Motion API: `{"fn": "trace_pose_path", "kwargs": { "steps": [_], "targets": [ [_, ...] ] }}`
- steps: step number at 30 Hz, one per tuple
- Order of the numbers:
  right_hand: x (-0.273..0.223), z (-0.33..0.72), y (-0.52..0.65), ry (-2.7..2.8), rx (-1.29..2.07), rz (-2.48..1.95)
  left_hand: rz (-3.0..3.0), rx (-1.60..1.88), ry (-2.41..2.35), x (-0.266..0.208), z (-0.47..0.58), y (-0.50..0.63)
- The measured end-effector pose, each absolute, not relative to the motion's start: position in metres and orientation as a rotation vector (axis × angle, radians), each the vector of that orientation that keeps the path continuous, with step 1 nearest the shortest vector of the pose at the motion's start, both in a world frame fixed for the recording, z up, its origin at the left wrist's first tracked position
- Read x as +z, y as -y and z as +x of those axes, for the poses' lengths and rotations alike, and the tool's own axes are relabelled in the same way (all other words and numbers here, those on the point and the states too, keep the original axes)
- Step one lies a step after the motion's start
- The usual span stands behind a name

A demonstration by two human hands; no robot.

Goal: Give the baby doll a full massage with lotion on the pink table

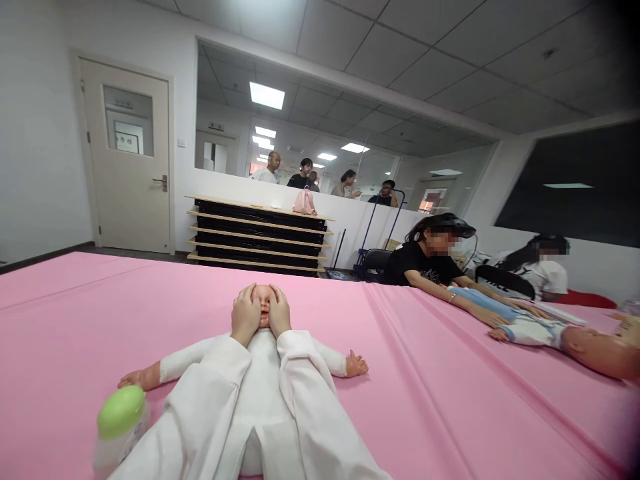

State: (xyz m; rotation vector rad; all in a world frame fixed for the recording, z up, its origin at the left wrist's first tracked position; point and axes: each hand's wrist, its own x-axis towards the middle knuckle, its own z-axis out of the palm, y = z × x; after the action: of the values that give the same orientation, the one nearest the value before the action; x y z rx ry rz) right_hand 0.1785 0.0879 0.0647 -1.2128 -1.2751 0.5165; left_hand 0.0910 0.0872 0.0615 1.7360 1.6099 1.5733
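A baby doll point(263, 373) in white clothing lies on its back on the pink-covered table point(400, 427), arms spread, head away from me. My left hand point(246, 315) lies along one side of the doll's head point(265, 317). On the other side rests my right hand point(280, 311), mirroring it. Both palms touch the cheeks, and the fingers lie flat up over the temples and forehead. Between them the eyes, nose and mouth partly show. My white sleeves cover part of the doll's torso and upper arms. A bottle with a green cap point(121, 412) stands by the doll's hand at lower left.
At the right, a co-worker in a black shirt point(400, 263) has both hands on another doll point(540, 330) in blue and white. Another person in white point(553, 273) sits beyond. Stacked boards point(260, 230) with a pink backpack point(305, 201) stand behind the table.
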Motion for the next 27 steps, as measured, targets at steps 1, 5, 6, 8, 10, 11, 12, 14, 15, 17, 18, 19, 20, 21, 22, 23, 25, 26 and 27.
{"fn": "trace_pose_path", "kwargs": {
  "steps": [1, 5, 6, 8, 10, 11, 12, 14, 15, 17, 18, 19, 20, 21, 22, 23, 25, 26, 27],
  "targets": [
    [0.0645, 0.1786, -0.0885, 1.266, 0.522, -1.216, 1.733, 1.570, -1.608, 0.0617, 0.0911, -0.0874],
    [0.0641, 0.1794, -0.0865, 1.304, 0.523, -1.209, 1.711, 1.558, -1.607, 0.0628, 0.0909, -0.0850],
    [0.0643, 0.1795, -0.0852, 1.321, 0.520, -1.204, 1.710, 1.557, -1.608, 0.0630, 0.0908, -0.0839],
    [0.0652, 0.1793, -0.0825, 1.339, 0.516, -1.203, 1.716, 1.557, -1.613, 0.0635, 0.0907, -0.0821],
    [0.0665, 0.1788, -0.0812, 1.334, 0.521, -1.209, 1.720, 1.558, -1.617, 0.0637, 0.0908, -0.0816],
    [0.0670, 0.1785, -0.0813, 1.325, 0.525, -1.213, 1.721, 1.559, -1.618, 0.0636, 0.0910, -0.0820],
    [0.0674, 0.1783, -0.0819, 1.311, 0.529, -1.218, 1.720, 1.561, -1.619, 0.0634, 0.0911, -0.0827],
    [0.0675, 0.1781, -0.0838, 1.277, 0.542, -1.229, 1.713, 1.568, -1.619, 0.0628, 0.0915, -0.0845],
    [0.0671, 0.1781, -0.0848, 1.261, 0.546, -1.233, 1.707, 1.573, -1.617, 0.0624, 0.0917, -0.0852],
    [0.0660, 0.1783, -0.0859, 1.248, 0.545, -1.231, 1.694, 1.584, -1.612, 0.0619, 0.0918, -0.0860],
    [0.0654, 0.1784, -0.0858, 1.257, 0.536, -1.223, 1.689, 1.588, -1.610, 0.0617, 0.0917, -0.0859],
    [0.0648, 0.1786, -0.0852, 1.273, 0.526, -1.213, 1.689, 1.589, -1.607, 0.0616, 0.0916, -0.0855],
    [0.0643, 0.1786, -0.0844, 1.291, 0.516, -1.203, 1.693, 1.590, -1.604, 0.0616, 0.0914, -0.0849],
    [0.0641, 0.1786, -0.0833, 1.306, 0.509, -1.196, 1.699, 1.590, -1.600, 0.0617, 0.0911, -0.0842],
    [0.0641, 0.1786, -0.0823, 1.312, 0.506, -1.192, 1.705, 1.591, -1.598, 0.0618, 0.0909, -0.0835],
    [0.0643, 0.1785, -0.0814, 1.312, 0.506, -1.193, 1.710, 1.593, -1.597, 0.0618, 0.0908, -0.0830],
    [0.0651, 0.1782, -0.0809, 1.301, 0.513, -1.199, 1.717, 1.597, -1.601, 0.0620, 0.0907, -0.0826],
    [0.0656, 0.1781, -0.0813, 1.295, 0.518, -1.202, 1.719, 1.595, -1.604, 0.0621, 0.0907, -0.0828],
    [0.0660, 0.1780, -0.0820, 1.287, 0.528, -1.207, 1.721, 1.591, -1.607, 0.0622, 0.0908, -0.0831]
  ]
}}
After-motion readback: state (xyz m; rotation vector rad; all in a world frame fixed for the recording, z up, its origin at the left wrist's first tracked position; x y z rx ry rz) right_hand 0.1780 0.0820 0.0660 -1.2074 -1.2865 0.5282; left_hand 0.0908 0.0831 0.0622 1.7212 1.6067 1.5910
